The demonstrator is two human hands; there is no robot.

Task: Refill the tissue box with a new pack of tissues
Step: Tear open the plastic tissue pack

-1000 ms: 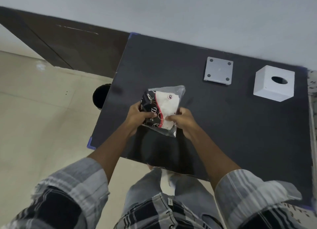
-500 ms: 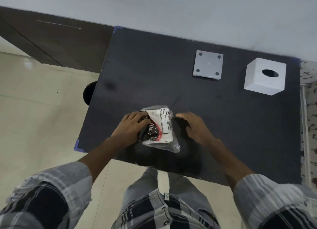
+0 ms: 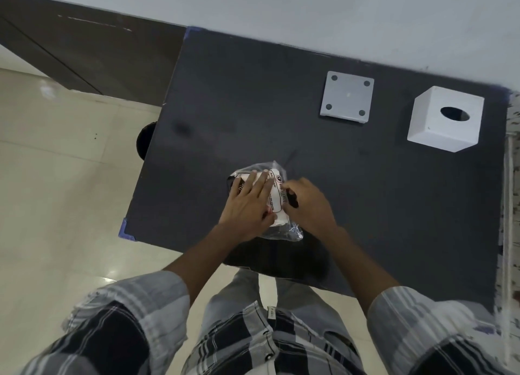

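A clear plastic tissue pack (image 3: 277, 197) with black, red and white print lies on the dark table (image 3: 253, 115) near its front edge. My left hand (image 3: 247, 203) rests flat on top of the pack, fingers spread, pressing it down. My right hand (image 3: 306, 206) pinches the pack's right side with curled fingers. The white cube tissue box (image 3: 439, 124), with an oval hole in its top, stands at the far right of the table. Its grey square base plate (image 3: 347, 97), with a round pad in each corner, lies to the left of the box.
A white wall runs behind the table, a dark wooden panel (image 3: 84, 54) to its left. A round black object (image 3: 143, 144) shows beside the table's left edge above the pale tiled floor. A speckled surface (image 3: 513, 177) borders the table's right edge.
The pack went from held up in both hands to lying on the table. My left hand has flattened on top of it, and my right hand has come back to its right side.
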